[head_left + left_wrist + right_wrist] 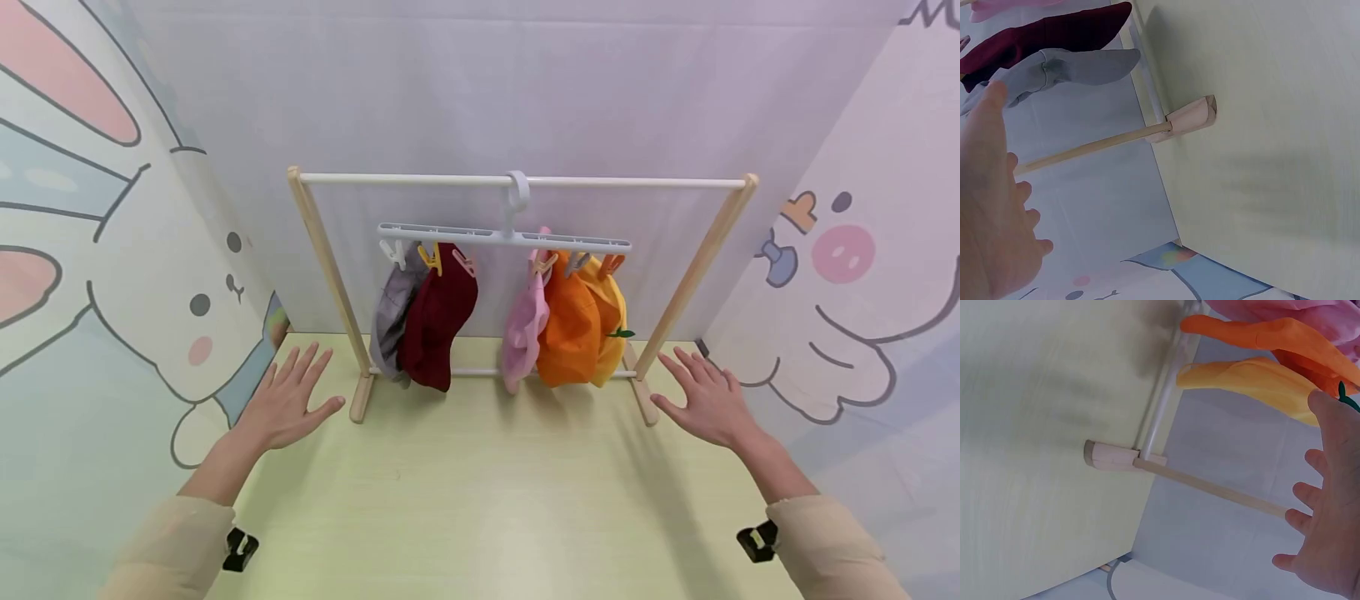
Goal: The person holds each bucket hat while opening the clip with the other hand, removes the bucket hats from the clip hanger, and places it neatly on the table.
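Note:
My left hand (283,403) is held out with fingers spread, left of the rack's left foot and holding nothing. On the other side my right hand (708,402) is spread the same way, beside the right foot, also with nothing in it. Between them stands a wooden clothes rack (330,258) with a white bar. From the bar hangs a light clip hanger (450,235). Its clothespins hold a grey hat (390,321), a dark red hat (442,325), a pink hat (525,329), an orange hat (570,325) and a yellow hat (611,312) with a green leaf.
The rack stands near the back of a pale table (480,483), in front of a plain back wall (480,92). Side walls carry a printed rabbit (161,275) on the left and a pink-cheeked cartoon animal (885,208) on the right. Several coloured clothespins (431,258) line the hanger.

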Available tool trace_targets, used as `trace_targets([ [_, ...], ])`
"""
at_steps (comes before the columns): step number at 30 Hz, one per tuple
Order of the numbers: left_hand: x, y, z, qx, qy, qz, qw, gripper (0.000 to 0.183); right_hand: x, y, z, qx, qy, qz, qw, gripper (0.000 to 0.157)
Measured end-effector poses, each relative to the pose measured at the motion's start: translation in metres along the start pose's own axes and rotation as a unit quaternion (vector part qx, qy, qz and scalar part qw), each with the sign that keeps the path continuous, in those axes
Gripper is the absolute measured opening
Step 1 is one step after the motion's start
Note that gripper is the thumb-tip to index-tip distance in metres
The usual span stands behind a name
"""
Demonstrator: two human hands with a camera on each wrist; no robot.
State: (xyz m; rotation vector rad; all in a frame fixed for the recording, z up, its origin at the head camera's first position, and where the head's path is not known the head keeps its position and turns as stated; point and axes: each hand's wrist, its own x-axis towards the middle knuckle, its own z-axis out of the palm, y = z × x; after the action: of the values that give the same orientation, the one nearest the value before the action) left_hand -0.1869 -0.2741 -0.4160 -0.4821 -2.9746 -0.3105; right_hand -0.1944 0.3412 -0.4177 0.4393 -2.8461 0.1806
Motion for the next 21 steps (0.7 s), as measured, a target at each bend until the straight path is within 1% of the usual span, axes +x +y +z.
trace_targets([
  [3, 0.0, -0.001, 0.001, -0.009, 0.007, -0.001, 0.9999, 0.077, 0.001, -0.001, -0.001, 0.006, 0.006, -0.004, 1.0, 0.065],
  [7, 0.001, -0.005, 0.001, -0.026, 0.018, -0.003, 0.9995, 0.076, 0.004, -0.003, -0.005, 0.019, 0.037, -0.014, 0.999, 0.061],
  [10, 0.002, -0.007, 0.0, -0.039, 0.033, -0.002, 0.9987, 0.074, 0.007, -0.005, -0.01, 0.032, 0.057, -0.015, 0.998, 0.058],
  [15, 0.002, -0.009, -0.002, -0.057, 0.047, -0.006, 0.9973, 0.073, 0.011, -0.007, -0.014, 0.049, 0.063, -0.01, 0.997, 0.057],
  [21, 0.001, -0.009, -0.003, -0.068, 0.064, -0.003, 0.9956, 0.073, 0.013, -0.011, -0.013, 0.074, 0.075, -0.006, 0.994, 0.056],
])
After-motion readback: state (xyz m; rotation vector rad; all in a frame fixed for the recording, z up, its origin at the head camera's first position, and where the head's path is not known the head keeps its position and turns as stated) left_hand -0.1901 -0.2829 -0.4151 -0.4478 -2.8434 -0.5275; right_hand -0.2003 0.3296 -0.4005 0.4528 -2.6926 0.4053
